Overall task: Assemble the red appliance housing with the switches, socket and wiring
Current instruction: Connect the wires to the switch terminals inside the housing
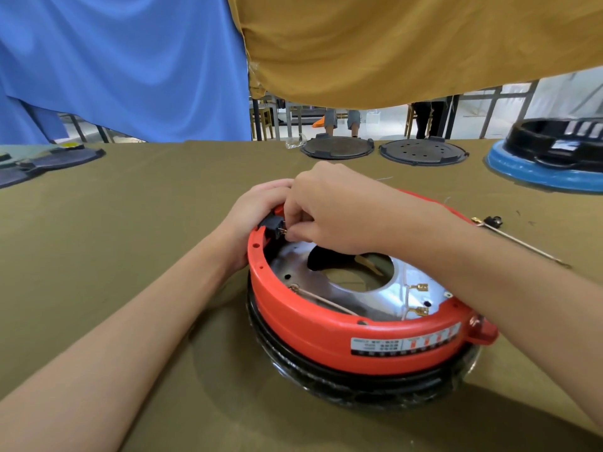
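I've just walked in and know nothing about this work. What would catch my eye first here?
The bright red housing in the middle of the olive-green table, with shiny metal inside. Both hands meet at its far left rim: the left hand grips the rim from outside, and the right hand pinches at a black switch there.

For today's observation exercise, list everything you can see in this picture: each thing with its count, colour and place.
appliance housing: one, red, on the table, centre
metal plate: one, silver, inside the housing
switch: one, black, at the housing's far-left rim
loose wire: one, pale, right of the housing
round discs: two, dark, far edge
second housing: one, blue and black, far right
table cloth: one, olive
curtains: two, blue and mustard, behind
left hand: grips the housing's rim by the switch
right hand: fingers pinch at the switch terminals
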Tool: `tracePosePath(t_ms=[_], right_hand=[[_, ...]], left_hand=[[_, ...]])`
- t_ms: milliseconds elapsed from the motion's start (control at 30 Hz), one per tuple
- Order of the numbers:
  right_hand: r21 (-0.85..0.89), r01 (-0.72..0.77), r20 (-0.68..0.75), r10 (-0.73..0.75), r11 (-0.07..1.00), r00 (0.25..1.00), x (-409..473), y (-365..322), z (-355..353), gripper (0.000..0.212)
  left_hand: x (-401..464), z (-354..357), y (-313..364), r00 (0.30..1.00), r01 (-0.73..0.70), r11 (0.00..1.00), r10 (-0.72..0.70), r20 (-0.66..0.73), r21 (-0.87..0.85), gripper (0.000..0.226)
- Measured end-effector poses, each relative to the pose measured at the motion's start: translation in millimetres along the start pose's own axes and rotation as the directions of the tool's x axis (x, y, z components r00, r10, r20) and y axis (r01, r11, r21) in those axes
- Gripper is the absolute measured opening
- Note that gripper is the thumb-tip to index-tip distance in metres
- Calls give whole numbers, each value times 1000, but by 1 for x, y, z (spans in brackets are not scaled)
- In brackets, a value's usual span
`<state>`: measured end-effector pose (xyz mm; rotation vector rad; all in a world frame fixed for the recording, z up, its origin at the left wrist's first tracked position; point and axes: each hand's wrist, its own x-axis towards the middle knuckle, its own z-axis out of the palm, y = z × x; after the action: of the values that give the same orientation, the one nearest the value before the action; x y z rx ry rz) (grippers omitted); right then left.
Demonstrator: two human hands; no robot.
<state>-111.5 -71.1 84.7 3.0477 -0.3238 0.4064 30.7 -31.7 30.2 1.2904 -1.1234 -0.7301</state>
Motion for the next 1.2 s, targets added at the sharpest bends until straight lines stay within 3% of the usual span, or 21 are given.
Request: tracePosePath(t_ms=[133, 233, 333, 400, 467, 533, 567, 700, 867, 967, 1033, 1100, 1200], right_hand=[[89, -80, 66, 75, 993, 995, -2, 5, -9, 18], [195, -151, 3, 153, 969, 988, -7, 24, -33, 25], [142, -316, -64, 328, 938, 943, -17, 52, -61, 30], [41, -489, 86, 484, 872, 871, -26, 71, -70, 40], [-22, -631, 358, 595, 776, 719, -31, 79, -68, 53], [-33, -694, 561, 588, 719, 583, -31, 78, -61, 60], [-25, -695, 607, 564, 718, 561, -30, 77, -57, 58], [66, -643, 553, 509, 763, 660, -26, 81, -46, 47], [-2, -447, 190, 439, 895, 878, -20, 80, -27, 44], [183, -382, 154, 357, 906, 921, -17, 79, -20, 39], [278, -369, 185, 328, 887, 926, -18, 78, -27, 37], [241, -414, 248, 356, 878, 901, -22, 79, -38, 40], [86, -578, 509, 463, 812, 726, -28, 81, -51, 48]], left_hand=[[1, -8, 2, 993, 18, 1000, -18, 113, 1, 45], [3, -18, 5, 992, 36, 999, -37, 118, 11, 28], [4, -29, 8, 995, 53, 992, -62, 75, 118, 33], [4, -32, 10, 995, 78, 985, -85, 42, 155, 35], [3, -32, 11, 992, 105, 981, -114, 49, 162, 34], [2, -31, 12, 985, 129, 977, -146, 91, 172, 33], [1, -30, 13, 982, 135, 975, -155, 103, 177, 33], [-3, -36, 22, 985, 111, 964, -139, 104, 244, 33], [-4, -47, 27, 981, 141, 926, -179, 78, 351, 30], [-3, -46, 23, 976, 157, 933, -197, 94, 322, 25], [-2, -43, 20, 967, 166, 942, -214, 141, 292, 31], [-2, -41, 19, 959, 163, 944, -220, 177, 286, 33], [-2, -42, 22, 964, 129, 949, -187, 187, 286, 37]])
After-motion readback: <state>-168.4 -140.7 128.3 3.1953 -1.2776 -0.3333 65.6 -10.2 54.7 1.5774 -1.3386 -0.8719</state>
